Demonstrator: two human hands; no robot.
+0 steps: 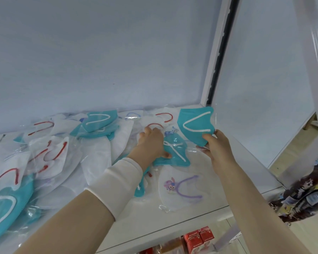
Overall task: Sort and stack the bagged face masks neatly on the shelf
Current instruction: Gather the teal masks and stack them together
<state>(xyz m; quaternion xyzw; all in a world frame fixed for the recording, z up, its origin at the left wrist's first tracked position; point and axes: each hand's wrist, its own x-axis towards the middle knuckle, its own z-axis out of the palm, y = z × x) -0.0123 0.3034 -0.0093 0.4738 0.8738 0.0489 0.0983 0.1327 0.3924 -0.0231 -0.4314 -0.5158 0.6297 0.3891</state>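
Note:
Bagged face masks lie scattered over the white shelf [200, 208]. My right hand [216, 146] pinches the lower corner of a bagged teal mask with white ear loops [195, 123] and holds it lifted above the shelf at the right. My left hand [151, 142] reaches over the pile, its thumb on another bagged teal mask [174, 153] lying flat and its fingers spread over white masks behind. A white mask with a purple cartoon and purple loops [180, 189] lies in front. White masks with red loops [50, 153] and a heap of teal masks [97, 123] fill the left side.
The shelf's back panel [99, 61] rises right behind the masks, and a white upright post [215, 52] bounds the shelf at the right. Red cartons [198, 239] sit on the shelf below. Printed goods [308, 191] hang at the lower right.

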